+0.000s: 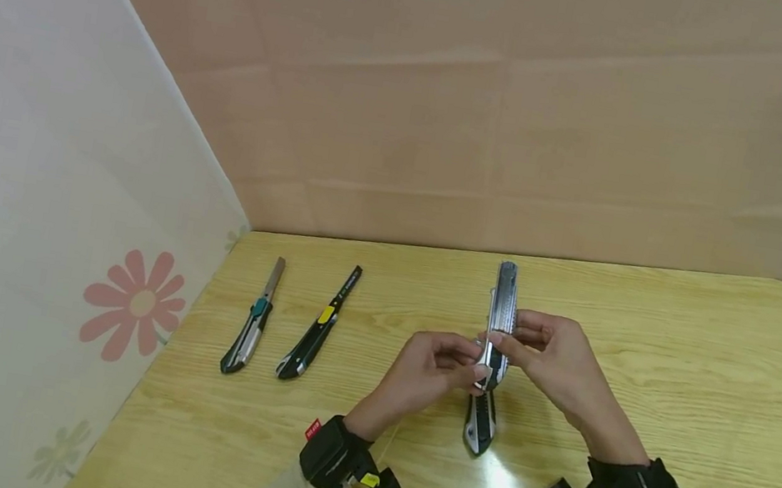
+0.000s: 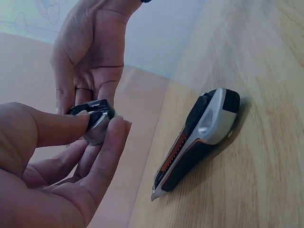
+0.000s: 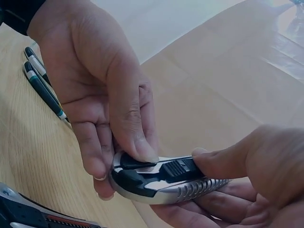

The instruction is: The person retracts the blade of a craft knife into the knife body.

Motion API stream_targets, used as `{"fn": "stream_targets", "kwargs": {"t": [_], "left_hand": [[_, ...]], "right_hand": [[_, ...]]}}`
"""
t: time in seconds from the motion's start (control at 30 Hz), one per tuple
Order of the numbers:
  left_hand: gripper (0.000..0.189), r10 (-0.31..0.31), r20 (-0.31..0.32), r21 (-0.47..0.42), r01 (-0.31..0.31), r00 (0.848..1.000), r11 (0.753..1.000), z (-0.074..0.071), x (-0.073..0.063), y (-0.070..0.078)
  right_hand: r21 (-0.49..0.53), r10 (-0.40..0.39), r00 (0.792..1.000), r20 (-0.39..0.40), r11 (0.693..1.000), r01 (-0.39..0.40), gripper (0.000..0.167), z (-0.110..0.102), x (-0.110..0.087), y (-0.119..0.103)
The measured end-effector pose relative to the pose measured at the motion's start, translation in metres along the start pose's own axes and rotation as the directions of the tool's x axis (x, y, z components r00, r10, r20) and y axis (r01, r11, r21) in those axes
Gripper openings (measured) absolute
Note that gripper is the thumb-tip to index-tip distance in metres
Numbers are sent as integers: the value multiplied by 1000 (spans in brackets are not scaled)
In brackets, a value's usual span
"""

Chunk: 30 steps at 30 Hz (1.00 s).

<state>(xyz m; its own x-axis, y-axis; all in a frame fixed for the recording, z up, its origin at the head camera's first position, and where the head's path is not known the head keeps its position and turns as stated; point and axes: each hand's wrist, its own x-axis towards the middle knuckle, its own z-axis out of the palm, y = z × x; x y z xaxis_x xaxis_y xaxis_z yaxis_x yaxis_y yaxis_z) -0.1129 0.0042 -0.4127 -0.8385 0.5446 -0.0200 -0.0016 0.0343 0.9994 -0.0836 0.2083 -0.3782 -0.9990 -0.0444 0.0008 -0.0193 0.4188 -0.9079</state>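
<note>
Above the table, both hands hold a silver-and-black utility knife [image 1: 504, 303], its long body pointing away from me. My left hand [image 1: 429, 368] pinches the near end between thumb and fingers. With thumb on top and fingers beneath, my right hand [image 1: 555, 361] grips the body farther up. In the right wrist view, the right thumb lies against the knife's ribbed black slider [image 3: 178, 169], and the left thumb presses on the black end. Below the hands, a second utility knife [image 2: 199, 137], silver and black with an orange-red line, lies on the table.
To the left on the wooden table [image 1: 653, 317] lie two more cutters: one with a teal slider [image 1: 259, 306], one with a yellow slider [image 1: 326, 314]. A brown panel [image 1: 492, 124] stands along the back edge. A flower-printed wall [image 1: 72, 146] borders the left side.
</note>
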Motion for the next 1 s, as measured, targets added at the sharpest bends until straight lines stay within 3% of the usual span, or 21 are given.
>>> {"fn": "stream_targets", "kwargs": {"t": [0.2, 0.73, 1.0], "left_hand": [[19, -4, 6, -24, 4, 1000, 1000, 1, -1, -1], [18, -3, 3, 12, 2, 1000, 1000, 2, -1, 1], [17, 5, 17, 1, -5, 1000, 1000, 1, 1, -2]], "right_hand": [[-15, -24, 1000, 11, 1000, 25, 44, -1, 1, 1], [-9, -28, 999, 42, 1000, 28, 54, -2, -1, 0], [-18, -61, 997, 50, 998, 62, 44, -1, 0, 4]]}}
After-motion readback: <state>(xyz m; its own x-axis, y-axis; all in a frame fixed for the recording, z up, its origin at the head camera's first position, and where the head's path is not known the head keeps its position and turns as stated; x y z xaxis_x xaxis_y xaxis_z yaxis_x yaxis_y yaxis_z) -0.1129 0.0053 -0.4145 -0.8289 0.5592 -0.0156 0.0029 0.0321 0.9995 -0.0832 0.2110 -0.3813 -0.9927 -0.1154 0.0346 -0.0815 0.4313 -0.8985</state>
